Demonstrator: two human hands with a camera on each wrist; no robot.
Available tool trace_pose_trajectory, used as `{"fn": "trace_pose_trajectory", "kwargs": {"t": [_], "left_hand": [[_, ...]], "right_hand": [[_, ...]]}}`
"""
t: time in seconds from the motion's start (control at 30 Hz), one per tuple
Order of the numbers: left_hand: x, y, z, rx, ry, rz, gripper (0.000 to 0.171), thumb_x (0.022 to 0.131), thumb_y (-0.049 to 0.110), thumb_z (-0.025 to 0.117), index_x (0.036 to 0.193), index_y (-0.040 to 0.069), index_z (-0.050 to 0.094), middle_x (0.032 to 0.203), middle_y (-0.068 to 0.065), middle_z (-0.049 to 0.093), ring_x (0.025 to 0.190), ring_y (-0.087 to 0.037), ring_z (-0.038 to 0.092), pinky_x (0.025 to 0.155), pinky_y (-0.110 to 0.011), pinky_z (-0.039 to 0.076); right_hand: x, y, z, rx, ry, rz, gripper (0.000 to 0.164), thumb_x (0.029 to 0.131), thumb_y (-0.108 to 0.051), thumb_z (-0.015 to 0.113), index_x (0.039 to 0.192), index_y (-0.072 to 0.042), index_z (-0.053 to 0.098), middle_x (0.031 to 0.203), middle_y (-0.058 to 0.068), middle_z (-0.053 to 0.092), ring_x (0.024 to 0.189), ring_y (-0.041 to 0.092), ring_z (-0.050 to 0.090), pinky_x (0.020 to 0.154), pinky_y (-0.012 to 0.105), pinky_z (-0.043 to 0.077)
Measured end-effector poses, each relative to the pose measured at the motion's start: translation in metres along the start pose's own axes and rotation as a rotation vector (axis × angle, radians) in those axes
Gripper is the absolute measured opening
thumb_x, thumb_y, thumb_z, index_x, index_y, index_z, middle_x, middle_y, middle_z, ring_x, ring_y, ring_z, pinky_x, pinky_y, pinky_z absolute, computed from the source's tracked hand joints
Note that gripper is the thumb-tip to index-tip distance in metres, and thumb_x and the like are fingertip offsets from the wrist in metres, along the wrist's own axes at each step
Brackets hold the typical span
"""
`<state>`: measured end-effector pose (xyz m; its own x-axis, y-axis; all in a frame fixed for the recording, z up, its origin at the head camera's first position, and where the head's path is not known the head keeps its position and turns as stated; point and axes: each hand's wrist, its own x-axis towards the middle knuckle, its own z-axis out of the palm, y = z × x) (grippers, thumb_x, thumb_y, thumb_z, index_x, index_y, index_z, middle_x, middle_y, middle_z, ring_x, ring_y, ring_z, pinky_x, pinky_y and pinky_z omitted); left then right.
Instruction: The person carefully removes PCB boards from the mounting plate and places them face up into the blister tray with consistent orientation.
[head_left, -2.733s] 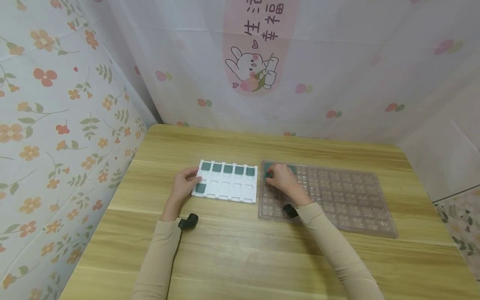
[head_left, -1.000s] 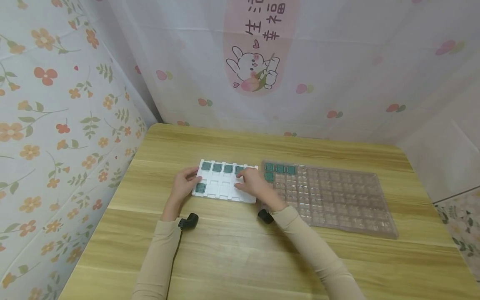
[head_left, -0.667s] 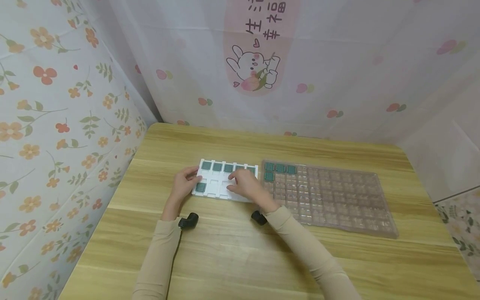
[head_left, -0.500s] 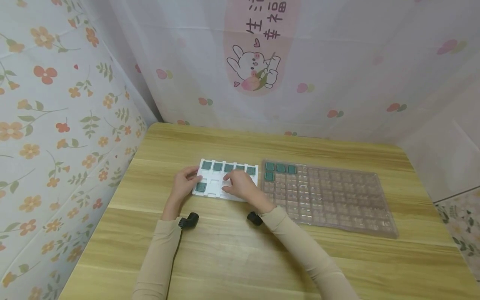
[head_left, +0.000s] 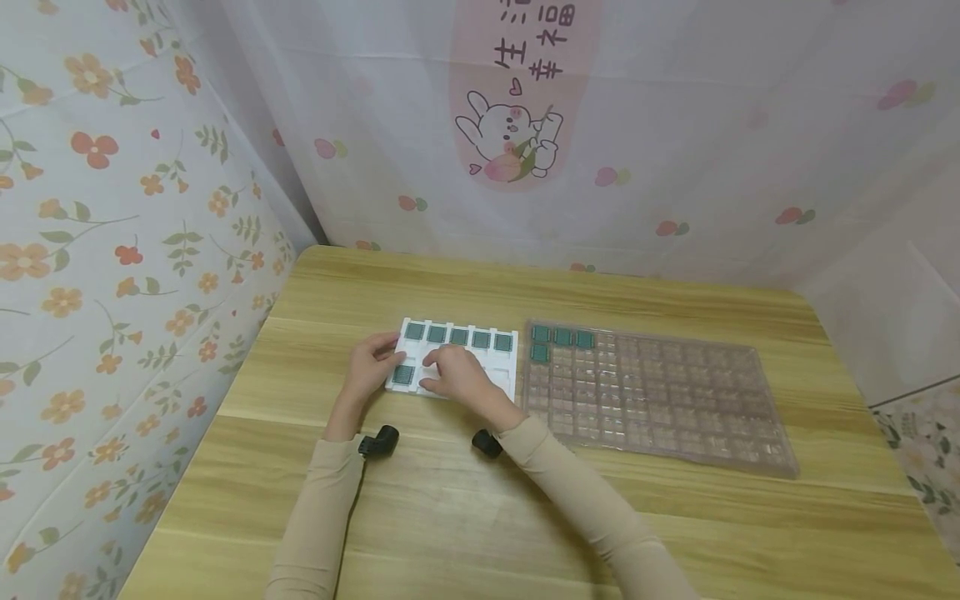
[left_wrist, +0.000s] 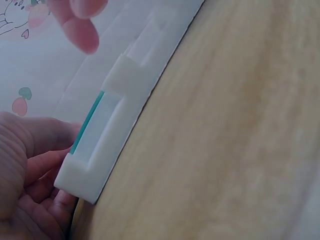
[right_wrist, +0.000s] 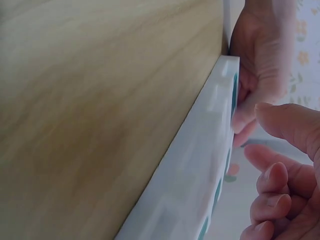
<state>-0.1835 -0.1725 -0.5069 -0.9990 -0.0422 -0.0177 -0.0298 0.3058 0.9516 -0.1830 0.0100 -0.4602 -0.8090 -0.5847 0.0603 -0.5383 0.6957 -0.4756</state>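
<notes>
My left hand point(head_left: 366, 367) grips the left end of a white pocketed tray point(head_left: 497, 360), with fingertips at its edge. Square green chips fill the tray's far row, one being the end chip point(head_left: 503, 342). A lone chip point(head_left: 402, 375) sits in the near row, beside the left fingertips. Over the near row reaches my right hand point(head_left: 465, 379), covering some pockets. In the right wrist view, the right thumb point(right_wrist: 282, 122) and index finger stand apart with nothing visible between them; the other fingers are loosely bent. The tray's edge shows teal chip edges there.
A large clear plastic tray point(head_left: 697, 400) with many small pockets lies just right of the white tray. Several green chips point(head_left: 562, 337) occupy its far left corner. A black wrist camera point(head_left: 487, 443) hangs beneath the right wrist. Printed curtains stand behind and left of the wooden table point(head_left: 427, 533).
My right hand has left the clear tray's corner, uncovering the green chips there, and moved left across the white tray toward the lone near-row chip. The left hand stays put.
</notes>
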Motion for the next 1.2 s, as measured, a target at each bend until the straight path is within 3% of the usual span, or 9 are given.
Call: {"fn": "trace_pose_trajectory", "kwargs": {"t": [0.23, 0.43, 0.6, 0.97, 1.2], "left_hand": [[0.001, 0.0, 0.001, 0.009, 0.011, -0.014, 0.04, 0.084, -0.004, 0.064, 0.123, -0.01, 0.055, 0.124, -0.027, 0.054, 0.11, -0.037, 0.056, 0.09, -0.033, 0.051], [0.0, 0.001, 0.001, 0.006, 0.023, -0.005, 0.039, 0.083, -0.006, 0.064, 0.121, -0.01, 0.056, 0.123, -0.027, 0.054, 0.11, -0.037, 0.057, 0.091, -0.038, 0.05], [0.001, 0.0, 0.001, 0.017, 0.023, -0.006, 0.04, 0.083, -0.004, 0.065, 0.122, -0.01, 0.056, 0.124, -0.026, 0.055, 0.11, -0.036, 0.056, 0.092, -0.038, 0.05], [0.003, -0.003, 0.002, -0.026, 0.028, 0.021, 0.039, 0.082, -0.005, 0.066, 0.119, -0.011, 0.057, 0.124, -0.027, 0.055, 0.108, -0.037, 0.058, 0.088, -0.033, 0.052], [0.002, -0.003, 0.002, 0.004, 0.033, 0.032, 0.039, 0.082, -0.004, 0.066, 0.119, -0.012, 0.057, 0.123, -0.028, 0.055, 0.108, -0.038, 0.057, 0.089, -0.036, 0.051]], "right_hand": [[0.005, -0.007, 0.006, -0.003, 0.004, 0.003, 0.027, 0.078, -0.018, 0.074, 0.099, -0.002, 0.071, 0.078, 0.007, 0.064, 0.063, 0.01, 0.046, 0.061, 0.025, 0.049], [0.009, -0.012, 0.012, -0.03, 0.004, 0.001, 0.026, 0.078, -0.018, 0.074, 0.098, -0.002, 0.071, 0.087, 0.009, 0.068, 0.076, 0.017, 0.061, 0.07, 0.028, 0.053], [0.011, -0.015, 0.017, -0.066, 0.011, 0.012, 0.024, 0.078, -0.02, 0.075, 0.096, -0.004, 0.072, 0.089, 0.008, 0.069, 0.084, 0.019, 0.065, 0.072, 0.028, 0.054], [0.015, -0.018, 0.023, -0.109, 0.039, 0.046, 0.02, 0.078, -0.024, 0.076, 0.089, -0.007, 0.073, 0.083, 0.005, 0.068, 0.077, 0.018, 0.064, 0.066, 0.027, 0.054], [0.017, -0.021, 0.025, -0.154, 0.06, 0.052, 0.019, 0.077, -0.026, 0.077, 0.074, -0.009, 0.069, 0.069, 0.001, 0.061, 0.063, 0.012, 0.056, 0.054, 0.022, 0.047]]}}
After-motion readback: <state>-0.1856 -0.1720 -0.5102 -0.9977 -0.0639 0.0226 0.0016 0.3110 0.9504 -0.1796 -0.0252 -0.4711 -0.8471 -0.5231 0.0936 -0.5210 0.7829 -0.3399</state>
